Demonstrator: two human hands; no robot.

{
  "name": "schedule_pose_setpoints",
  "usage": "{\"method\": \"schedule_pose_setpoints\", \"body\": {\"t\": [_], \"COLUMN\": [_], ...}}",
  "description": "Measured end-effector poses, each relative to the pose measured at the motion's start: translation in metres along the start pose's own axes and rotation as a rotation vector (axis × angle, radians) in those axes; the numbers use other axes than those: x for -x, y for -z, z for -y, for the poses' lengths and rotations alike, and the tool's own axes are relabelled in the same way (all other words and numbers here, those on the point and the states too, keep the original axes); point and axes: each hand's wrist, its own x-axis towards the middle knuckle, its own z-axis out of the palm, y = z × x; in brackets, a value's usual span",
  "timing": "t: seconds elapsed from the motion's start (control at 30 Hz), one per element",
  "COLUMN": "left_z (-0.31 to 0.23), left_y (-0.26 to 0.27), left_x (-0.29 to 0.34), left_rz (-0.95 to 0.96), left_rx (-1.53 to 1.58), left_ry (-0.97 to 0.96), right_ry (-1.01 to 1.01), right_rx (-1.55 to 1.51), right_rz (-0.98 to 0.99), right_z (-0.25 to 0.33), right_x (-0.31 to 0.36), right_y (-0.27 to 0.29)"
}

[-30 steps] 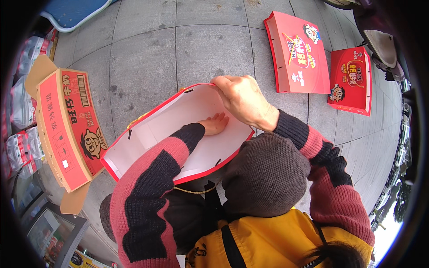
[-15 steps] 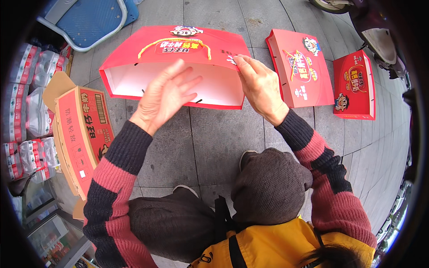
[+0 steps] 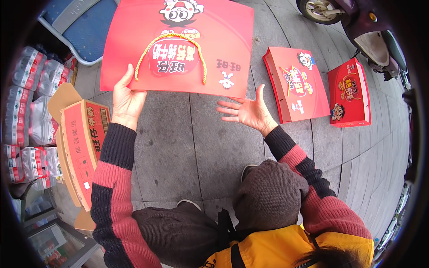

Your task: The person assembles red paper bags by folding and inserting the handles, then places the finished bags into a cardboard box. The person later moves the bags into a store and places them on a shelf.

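Observation:
A red gift bag [image 3: 176,51] with a yellow rope handle and a printed cartoon figure is raised before me, its broad face turned up toward me. My left hand [image 3: 127,102] grips the bag's near edge at the left corner, thumb on the face and fingers hidden underneath. Just below the near right corner, my right hand [image 3: 249,112] is spread, palm up, thumb pointing away from the other fingers. Whether its fingertips touch the bag's edge I cannot tell. The bag's mouth is out of sight.
Two more red bags, a middle one [image 3: 298,87] and a farther one [image 3: 351,91], stand on grey paving at the right. An opened carton [image 3: 82,147] is at the left by packs of bottles [image 3: 22,114]. A blue plastic chair [image 3: 85,29] and a scooter [image 3: 373,44] are farther off.
The bag has tipped, so its mouth no longer shows and its face is turned up. My left hand has taken its near edge. My right hand has let go of the right corner and opened.

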Motion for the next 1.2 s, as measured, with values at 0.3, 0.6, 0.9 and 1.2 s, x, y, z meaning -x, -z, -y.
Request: {"method": "schedule_pose_setpoints", "body": {"t": [0.3,0.6,0.9,1.2], "left_z": [-0.007,-0.026,-0.002,0.011], "left_y": [0.082,0.142,0.222,0.256], "left_x": [0.033,0.042,0.048,0.071], "left_rz": [0.376,-0.089,-0.258,0.166], "left_rx": [-0.092,-0.140,-0.722,-1.684], "left_ry": [0.403,0.319,0.232,0.170], "right_ry": [0.082,0.068,0.052,0.072], "right_rx": [-0.129,0.035,0.381,-0.071], "right_rz": [-0.042,-0.180,-0.373,-0.447], "right_z": [0.009,0.004,-0.010,-0.012], "right_x": [-0.013,0.007,0.004,-0.026], "right_y": [0.002,0.022,0.052,0.077]}}
